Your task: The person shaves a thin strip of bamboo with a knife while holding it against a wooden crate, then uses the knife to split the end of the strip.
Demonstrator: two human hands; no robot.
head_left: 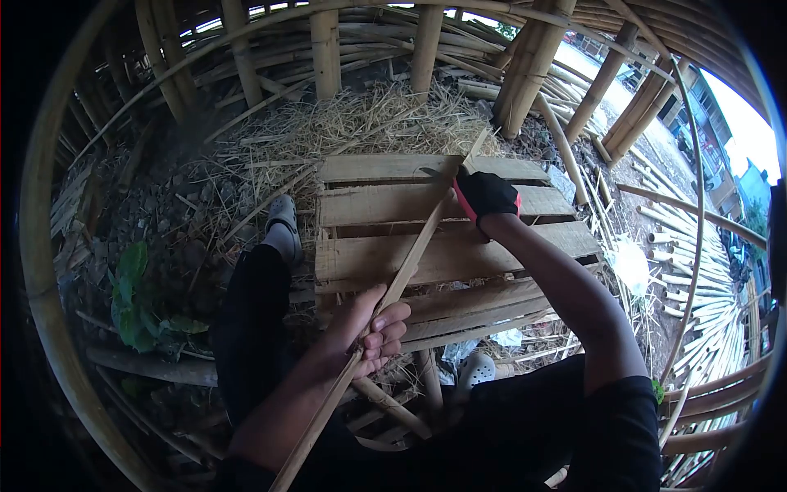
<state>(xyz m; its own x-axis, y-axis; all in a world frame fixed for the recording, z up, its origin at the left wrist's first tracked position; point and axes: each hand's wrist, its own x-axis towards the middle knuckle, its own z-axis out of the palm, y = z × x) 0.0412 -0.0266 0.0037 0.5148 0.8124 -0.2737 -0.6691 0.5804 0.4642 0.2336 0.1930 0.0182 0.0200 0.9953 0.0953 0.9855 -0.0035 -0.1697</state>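
Note:
A long, split bamboo strip point(414, 252) runs slantwise from my lap to the far side of a slatted wooden bench point(377, 205). My left hand point(377, 332), bare, is closed round the strip at the near edge of the bench. Over the far slats, my right hand point(489, 197) wears a black and pink glove and is curled against the strip's far part. Its fingers are mostly hidden, and what they grip cannot be made out. A small dark shape point(429, 172) shows on the slat left of the glove; it could be a blade or a shadow.
Straw-like shavings point(369, 127) are heaped behind the bench. Upright bamboo posts point(529, 78) stand beyond. Many cut bamboo poles point(705, 303) lie at right. My shoe point(283, 215) rests left of the bench, near a leafy plant point(135, 299).

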